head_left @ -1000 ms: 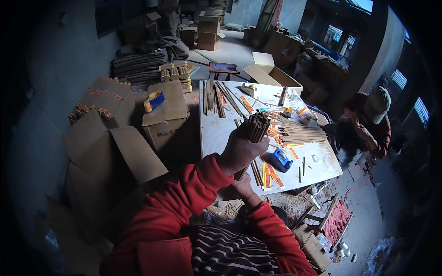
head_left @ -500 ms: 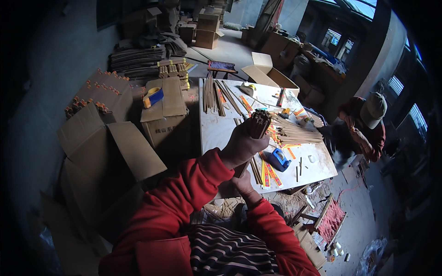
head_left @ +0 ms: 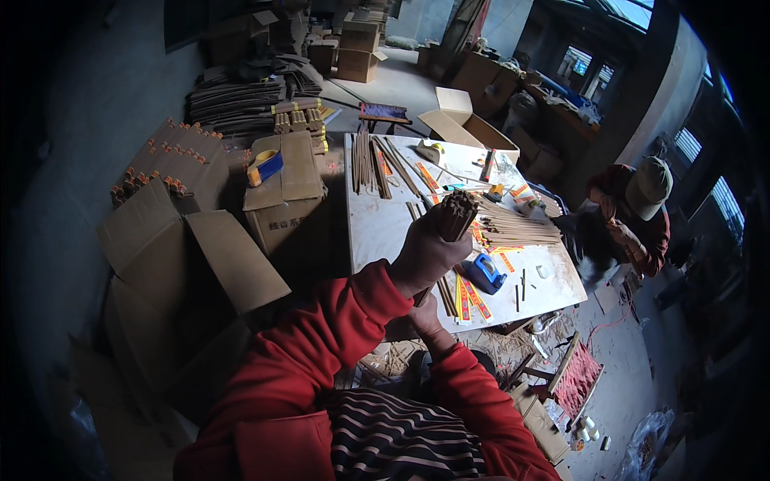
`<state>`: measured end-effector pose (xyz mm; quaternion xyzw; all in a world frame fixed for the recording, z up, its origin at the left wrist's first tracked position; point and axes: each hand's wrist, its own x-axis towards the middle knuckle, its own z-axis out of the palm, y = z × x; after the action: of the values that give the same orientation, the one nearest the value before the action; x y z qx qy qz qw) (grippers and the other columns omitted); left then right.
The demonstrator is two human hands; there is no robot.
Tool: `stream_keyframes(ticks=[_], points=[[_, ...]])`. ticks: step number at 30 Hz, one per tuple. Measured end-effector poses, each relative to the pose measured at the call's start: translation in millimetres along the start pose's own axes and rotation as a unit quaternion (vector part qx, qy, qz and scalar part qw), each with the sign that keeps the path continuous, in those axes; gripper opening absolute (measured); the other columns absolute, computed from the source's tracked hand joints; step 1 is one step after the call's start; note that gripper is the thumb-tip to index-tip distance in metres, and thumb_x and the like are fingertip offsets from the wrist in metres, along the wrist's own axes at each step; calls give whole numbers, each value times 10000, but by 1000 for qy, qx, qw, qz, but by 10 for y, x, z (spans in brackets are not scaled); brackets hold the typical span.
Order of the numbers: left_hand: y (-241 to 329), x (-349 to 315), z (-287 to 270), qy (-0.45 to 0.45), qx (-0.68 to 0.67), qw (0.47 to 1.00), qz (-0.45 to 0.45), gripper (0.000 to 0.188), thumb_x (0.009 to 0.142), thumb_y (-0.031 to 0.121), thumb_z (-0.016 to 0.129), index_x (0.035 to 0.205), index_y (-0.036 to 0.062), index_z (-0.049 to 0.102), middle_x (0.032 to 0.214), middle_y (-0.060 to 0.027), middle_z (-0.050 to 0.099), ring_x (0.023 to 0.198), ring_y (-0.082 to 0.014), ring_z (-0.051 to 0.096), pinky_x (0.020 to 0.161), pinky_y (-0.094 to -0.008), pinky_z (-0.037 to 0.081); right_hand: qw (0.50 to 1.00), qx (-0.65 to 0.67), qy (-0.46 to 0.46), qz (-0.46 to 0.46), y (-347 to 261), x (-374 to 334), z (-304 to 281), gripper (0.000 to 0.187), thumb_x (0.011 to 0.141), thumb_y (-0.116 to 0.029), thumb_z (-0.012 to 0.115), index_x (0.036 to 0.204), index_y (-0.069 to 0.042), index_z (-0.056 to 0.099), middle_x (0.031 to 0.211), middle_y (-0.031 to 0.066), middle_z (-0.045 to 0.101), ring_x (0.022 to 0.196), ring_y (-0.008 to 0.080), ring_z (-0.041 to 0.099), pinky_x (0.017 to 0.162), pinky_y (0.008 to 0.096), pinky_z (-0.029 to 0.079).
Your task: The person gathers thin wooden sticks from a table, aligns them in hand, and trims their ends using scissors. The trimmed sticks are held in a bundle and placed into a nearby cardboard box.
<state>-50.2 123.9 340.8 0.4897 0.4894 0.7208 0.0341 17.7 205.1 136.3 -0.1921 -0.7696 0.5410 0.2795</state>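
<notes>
A tight bundle of thin brown incense sticks [head_left: 458, 213] is held up at a slant in front of me, its upper ends fanned toward the far side. My left hand [head_left: 427, 255] is wrapped round the upper part. Below it, at the lower end of the bundle, my right hand [head_left: 426, 317] is closed, its fingers partly hidden behind the left wrist and sleeve. Just beyond the bundle, more loose sticks [head_left: 517, 228] are spread on the white table [head_left: 385, 240]. A blue tape dispenser [head_left: 485, 274] and red-yellow paper strips [head_left: 473, 301] lie right of my hands.
Left of the table stand an open carton [head_left: 233, 260] and a closed carton [head_left: 285, 172] with a tape roll [head_left: 265, 167] on it. A person [head_left: 634, 210] in a cap works at the right. A small stool [head_left: 576, 377] stands among floor scraps.
The bundle and my left hand have shifted slightly to the right, and the bundle's top leans a little more that way. Both hands keep their hold. The co-worker's hands have moved slightly.
</notes>
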Motion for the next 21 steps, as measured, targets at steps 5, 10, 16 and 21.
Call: stream_keyframes(ticks=[5, 10, 16, 21], points=[[17, -6, 4, 4, -3, 1000, -17, 138, 727, 110, 608, 805, 35, 522, 657, -61, 555, 606, -144, 552, 576, -290, 452, 1000, 9, 1, 7, -70, -10, 6, 299, 631, -180, 669, 841, -22, 528, 717, 92, 574, 660, 179, 562, 637, 316, 459], [77, -9, -15, -15, 4, 999, -35, 145, 726, 111, 604, 815, 34, 518, 654, -71, 549, 601, -152, 548, 573, -295, 451, 1000, -8, 10, 14, -92, -27, 1, 316, 633, -182, 667, 858, -7, 531, 727, 114, 581, 671, 184, 570, 643, 319, 460], [77, -6, -16, -12, 20, 1000, -21, 144, 725, 104, 595, 818, 32, 513, 644, -79, 535, 590, -158, 536, 561, -302, 444, 1000, -22, 13, -8, -114, -23, -3, 314, 644, -184, 660, 867, -1, 536, 721, 134, 587, 674, 209, 589, 645, 333, 465], [113, -6, -22, -16, 21, 999, -27, 147, 723, 97, 596, 821, 31, 508, 635, -60, 525, 586, -129, 516, 557, -293, 439, 999, -36, 17, -5, -155, -33, -6, 314, 649, -195, 663, 865, -4, 538, 719, 134, 592, 675, 228, 596, 646, 337, 470]])
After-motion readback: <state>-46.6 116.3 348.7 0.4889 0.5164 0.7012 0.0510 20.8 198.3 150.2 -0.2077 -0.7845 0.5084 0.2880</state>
